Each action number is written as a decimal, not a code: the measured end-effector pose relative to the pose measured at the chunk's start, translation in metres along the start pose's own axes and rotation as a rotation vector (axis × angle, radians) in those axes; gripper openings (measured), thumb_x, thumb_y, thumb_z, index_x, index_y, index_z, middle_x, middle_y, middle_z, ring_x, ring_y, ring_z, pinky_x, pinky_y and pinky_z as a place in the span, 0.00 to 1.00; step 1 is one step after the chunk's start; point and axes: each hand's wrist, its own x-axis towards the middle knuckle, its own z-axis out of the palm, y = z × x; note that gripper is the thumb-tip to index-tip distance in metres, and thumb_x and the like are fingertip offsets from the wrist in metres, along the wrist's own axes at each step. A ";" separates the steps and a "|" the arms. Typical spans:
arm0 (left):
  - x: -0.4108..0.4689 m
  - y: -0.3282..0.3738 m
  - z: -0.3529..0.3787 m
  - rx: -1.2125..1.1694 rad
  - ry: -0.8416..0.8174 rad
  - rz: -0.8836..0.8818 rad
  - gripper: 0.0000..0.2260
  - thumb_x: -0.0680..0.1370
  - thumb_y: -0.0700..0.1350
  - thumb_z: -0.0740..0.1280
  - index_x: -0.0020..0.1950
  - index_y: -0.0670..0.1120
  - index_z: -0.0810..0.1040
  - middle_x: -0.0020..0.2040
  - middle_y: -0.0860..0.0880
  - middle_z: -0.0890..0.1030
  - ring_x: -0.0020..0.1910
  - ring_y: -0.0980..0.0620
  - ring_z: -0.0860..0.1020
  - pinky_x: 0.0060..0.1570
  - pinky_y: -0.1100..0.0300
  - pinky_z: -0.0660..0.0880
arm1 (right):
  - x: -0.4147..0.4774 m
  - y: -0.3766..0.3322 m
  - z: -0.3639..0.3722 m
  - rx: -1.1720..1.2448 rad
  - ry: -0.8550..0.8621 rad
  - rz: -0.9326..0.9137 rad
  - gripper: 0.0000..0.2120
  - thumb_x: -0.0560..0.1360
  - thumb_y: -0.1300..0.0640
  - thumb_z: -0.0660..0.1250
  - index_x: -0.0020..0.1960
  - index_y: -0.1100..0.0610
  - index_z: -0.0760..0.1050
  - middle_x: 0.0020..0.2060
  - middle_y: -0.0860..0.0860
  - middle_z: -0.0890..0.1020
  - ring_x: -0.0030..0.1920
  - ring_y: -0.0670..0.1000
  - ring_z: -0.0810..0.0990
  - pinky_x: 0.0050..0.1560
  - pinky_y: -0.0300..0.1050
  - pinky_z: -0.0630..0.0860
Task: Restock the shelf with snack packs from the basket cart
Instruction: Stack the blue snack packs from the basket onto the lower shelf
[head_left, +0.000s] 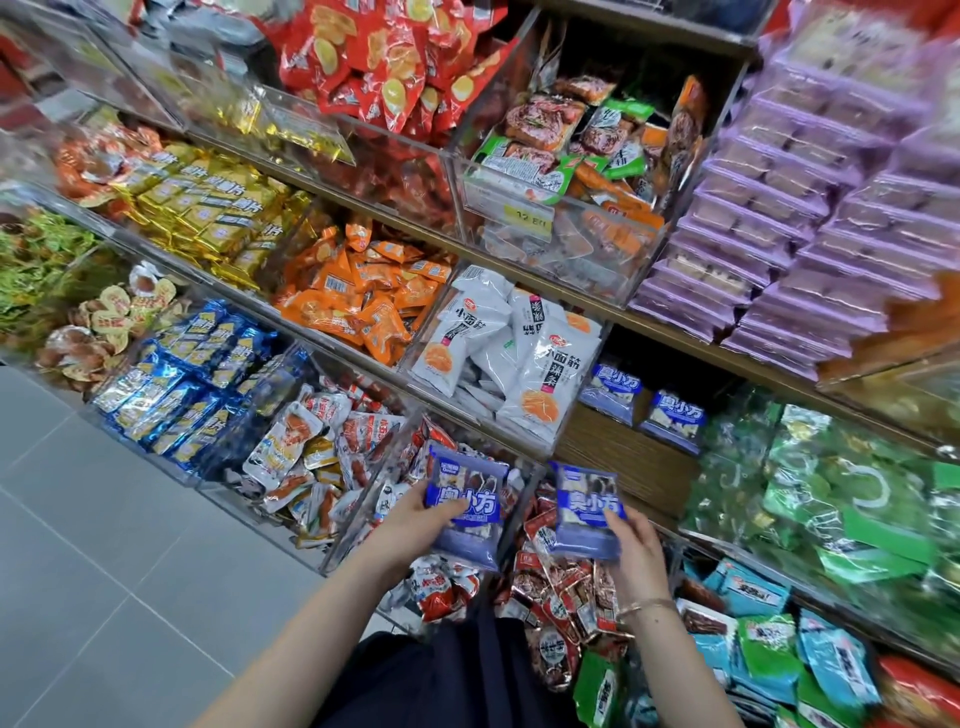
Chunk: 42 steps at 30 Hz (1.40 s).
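Shelf (618, 457) of bare wood sits ahead of you, with two blue packs (672, 421) standing at its back. Just in front of that shelf your left hand (415, 519) grips a blue snack pack (465, 506), fingers curled behind it, thumb on its face; beside it your right hand (636, 540) pinches a second pack (587, 512) likewise.

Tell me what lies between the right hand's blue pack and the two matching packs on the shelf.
In the head view, only bare wood-grain shelf separates the pack in the right hand from the two shelved packs.
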 end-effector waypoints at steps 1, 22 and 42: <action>0.000 0.000 -0.001 -0.021 0.012 0.000 0.15 0.77 0.45 0.68 0.63 0.45 0.73 0.54 0.45 0.82 0.55 0.44 0.80 0.63 0.44 0.72 | 0.007 -0.002 -0.005 -0.021 0.056 -0.022 0.07 0.77 0.59 0.64 0.55 0.56 0.74 0.50 0.55 0.79 0.45 0.54 0.78 0.49 0.50 0.74; -0.012 -0.004 -0.010 -0.239 0.097 -0.027 0.07 0.78 0.39 0.67 0.54 0.48 0.74 0.49 0.45 0.84 0.44 0.49 0.82 0.40 0.59 0.76 | 0.073 -0.031 0.029 -1.164 0.107 -0.276 0.27 0.77 0.50 0.63 0.70 0.63 0.63 0.62 0.62 0.67 0.58 0.62 0.73 0.55 0.52 0.73; 0.018 0.023 0.021 1.169 0.237 0.903 0.23 0.77 0.46 0.64 0.70 0.39 0.68 0.66 0.43 0.72 0.66 0.44 0.70 0.67 0.51 0.67 | -0.013 0.013 -0.020 -0.010 -0.027 0.211 0.05 0.74 0.59 0.68 0.49 0.52 0.76 0.38 0.52 0.77 0.37 0.51 0.74 0.35 0.45 0.70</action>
